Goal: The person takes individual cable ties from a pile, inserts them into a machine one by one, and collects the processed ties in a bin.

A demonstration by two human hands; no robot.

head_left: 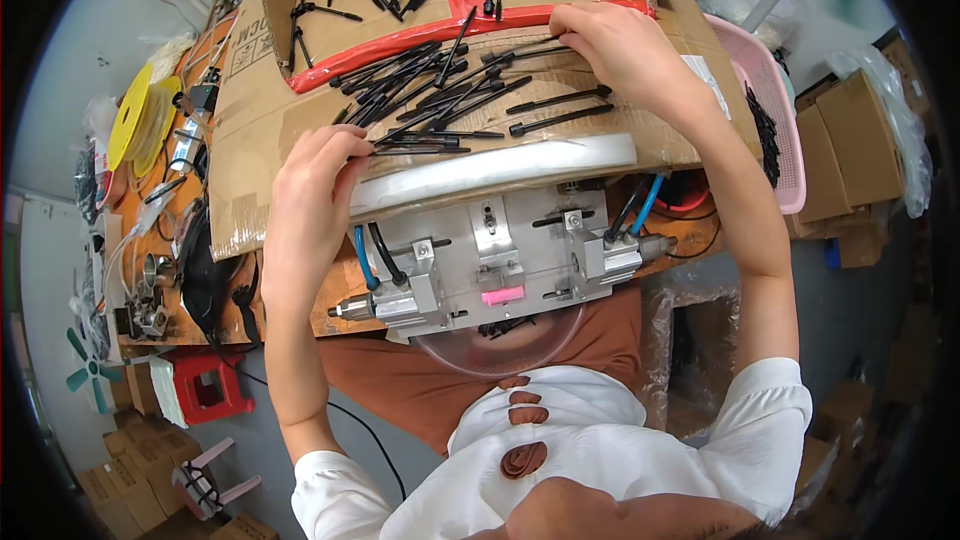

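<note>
Many thin black rods with thicker heads lie loosely across the cardboard flap in front of me. My left hand is at the left end of this spread, thumb and fingertips closed at the tip of a black rod. On the far right of the spread, my right hand pinches the end of another black rod. Two more rods lie apart, between the right hand and a white padded strip along the flap's near edge.
A cardboard box edged with red tape holds more rods. Below the flap sits a metal fixture with two cylinders, blue and black hoses and a pink piece. A clear bowl is under it. A pink basket stands right.
</note>
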